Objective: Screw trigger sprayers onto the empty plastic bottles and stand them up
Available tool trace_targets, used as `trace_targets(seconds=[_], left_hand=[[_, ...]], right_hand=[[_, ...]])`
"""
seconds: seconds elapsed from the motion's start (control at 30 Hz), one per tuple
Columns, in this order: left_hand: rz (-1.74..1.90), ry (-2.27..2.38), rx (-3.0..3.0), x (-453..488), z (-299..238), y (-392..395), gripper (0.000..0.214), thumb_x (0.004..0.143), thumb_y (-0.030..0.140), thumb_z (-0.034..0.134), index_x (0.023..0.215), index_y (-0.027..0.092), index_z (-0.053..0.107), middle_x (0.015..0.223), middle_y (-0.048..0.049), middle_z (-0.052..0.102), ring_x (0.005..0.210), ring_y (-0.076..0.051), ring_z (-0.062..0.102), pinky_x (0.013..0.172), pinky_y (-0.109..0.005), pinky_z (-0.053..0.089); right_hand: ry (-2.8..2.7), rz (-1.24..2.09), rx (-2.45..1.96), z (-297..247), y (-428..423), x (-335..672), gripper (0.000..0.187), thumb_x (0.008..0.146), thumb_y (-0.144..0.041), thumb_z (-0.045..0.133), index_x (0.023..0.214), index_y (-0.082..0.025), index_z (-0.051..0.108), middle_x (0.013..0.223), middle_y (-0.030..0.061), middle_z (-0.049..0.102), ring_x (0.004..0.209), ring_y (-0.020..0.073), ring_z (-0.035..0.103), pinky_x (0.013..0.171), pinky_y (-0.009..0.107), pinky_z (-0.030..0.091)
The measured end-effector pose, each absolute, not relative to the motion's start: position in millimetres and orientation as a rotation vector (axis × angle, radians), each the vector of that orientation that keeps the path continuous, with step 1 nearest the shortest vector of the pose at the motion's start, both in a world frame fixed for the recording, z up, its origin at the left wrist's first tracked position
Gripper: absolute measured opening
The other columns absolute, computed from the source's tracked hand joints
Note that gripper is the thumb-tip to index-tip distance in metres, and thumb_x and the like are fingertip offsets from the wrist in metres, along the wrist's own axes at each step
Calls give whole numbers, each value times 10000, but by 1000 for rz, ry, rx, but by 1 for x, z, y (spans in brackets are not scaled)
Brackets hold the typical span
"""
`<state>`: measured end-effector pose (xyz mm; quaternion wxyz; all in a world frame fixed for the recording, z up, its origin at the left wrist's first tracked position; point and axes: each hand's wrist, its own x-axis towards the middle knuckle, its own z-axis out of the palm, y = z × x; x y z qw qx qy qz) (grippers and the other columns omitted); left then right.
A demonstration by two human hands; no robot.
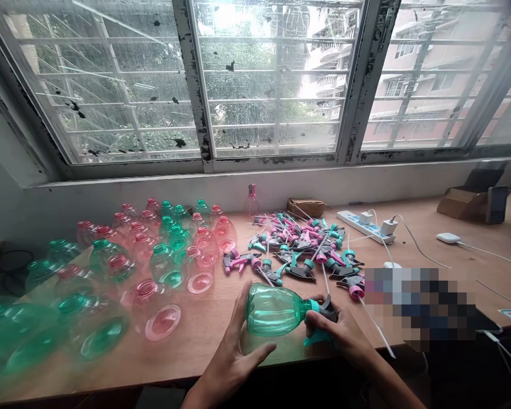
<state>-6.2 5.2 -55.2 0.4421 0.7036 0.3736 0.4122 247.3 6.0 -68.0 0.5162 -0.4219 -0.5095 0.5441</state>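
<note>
Gripping hand: the right hand (344, 328), in front of the heap of spray heads (300, 245); its fingers are clamped around a dark spray head (329, 309) with a teal collar (311, 306) and a teal trigger (317, 337).
Green bottle: this clear bottle (275, 310) is held on its side in front of the heap, its neck at the collar and its base toward the left; how tightly the two are joined, I cannot tell.
Left hand: at the base end of the bottle (234, 347), front left of the heap, thumb and fingers spread apart; whether it touches the base, I cannot tell.
Heap: pink, teal and dark grey pieces lie jumbled on the wooden tabletop (196, 347), with white tubes sticking out.
Loose bottles: left of the heap, a crowd of pink and green bottles (143, 245) stands with bare necks up.
Sprayer bottle: behind the heap, toward its left, a pink bottle (251, 204) stands upright with a spray top on.
Basket: a brown woven basket (306, 208) sits just behind the heap.
Power strip: a white strip (352, 221) with plugs lies right of the heap.
</note>
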Motion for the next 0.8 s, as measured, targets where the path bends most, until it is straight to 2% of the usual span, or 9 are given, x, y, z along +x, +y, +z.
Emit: trace_targets(seconds=[0.1, 0.2, 0.3, 0.47, 0.6, 0.7, 0.8], left_hand=[[1036, 926, 1652, -5, -51, 5, 987, 839, 387, 735, 1564, 366, 66, 1661, -22, 125, 1517, -308, 112, 1236, -475, 111], [1066, 913, 1586, -3, -47, 5, 928, 869, 399, 700, 1568, 343, 91, 1659, -41, 137, 1508, -325, 154, 1224, -469, 192], [1077, 908, 1603, -2, -48, 5, 909, 877, 362, 700, 1561, 374, 101, 1660, -25, 137, 1501, -318, 190, 1216, -458, 226], [1085, 903, 1646, -5, -55, 5, 813, 923, 350, 639, 1545, 429, 122, 1663, 25, 118, 1516, -297, 130, 1226, -474, 165], [1063, 863, 1639, -7, -49, 1, 947, 865, 387, 706, 1562, 383, 64, 1662, -12, 131, 1513, -324, 122, 1227, -476, 158], [1087, 874, 1583, -6, -44, -1, 887, 885, 434, 665, 1570, 326, 111, 1652, -36, 174, 1504, -341, 161, 1220, -471, 201], [1063, 861, 1594, -6, -46, 0, 901, 873, 412, 684, 1567, 342, 113, 1658, -16, 144, 1506, -334, 154, 1223, -475, 176]], right_hand=[[-1251, 1289, -1041, -67, 5, 247, 423, 769, -492, 790, 991, -174, 622, 652, 16, 719, 624, 216, 690, 601, 304, 543], [-1250, 1291, -1062, -65, 3, 246, 435, 758, -501, 794, 992, -174, 629, 657, 17, 722, 629, 222, 695, 594, 306, 550], [-1229, 1303, -1044, -65, 3, 246, 443, 746, -510, 799, 974, -174, 623, 639, 18, 725, 613, 223, 696, 599, 312, 554], [-1227, 1329, -1008, -67, 5, 246, 428, 764, -494, 791, 982, -170, 615, 630, 19, 728, 603, 209, 689, 591, 300, 555], [-1262, 1286, -1049, -68, 4, 246, 435, 760, -495, 794, 1003, -176, 625, 655, 17, 728, 626, 218, 696, 607, 319, 581], [-1268, 1279, -1073, -67, 4, 246, 461, 744, -506, 804, 1023, -183, 629, 667, 14, 726, 644, 231, 708, 607, 334, 597], [-1250, 1291, -1069, -66, 4, 246, 468, 735, -522, 805, 1001, -182, 625, 660, 24, 735, 640, 246, 715, 604, 343, 593]])
